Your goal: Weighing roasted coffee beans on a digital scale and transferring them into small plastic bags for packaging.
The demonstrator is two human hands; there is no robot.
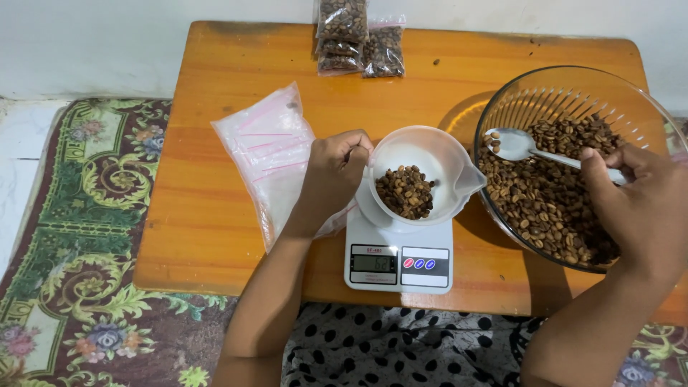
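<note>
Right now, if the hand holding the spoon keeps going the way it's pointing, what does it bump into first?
Probably the white measuring cup on the scale. The right hand points its spoon leftward over the glass bowl of coffee beans; height is hard to judge.

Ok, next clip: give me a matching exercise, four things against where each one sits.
Things:
1. spoon
2. white cup
3. filled bags
4. scale

Places:
A. at the table's far edge
B. on the scale, with the left hand at its rim
C. at the table's near edge, under the cup
D. over the glass bowl, in the right hand

Pairs: 1-D, 2-B, 3-A, 4-C
</note>
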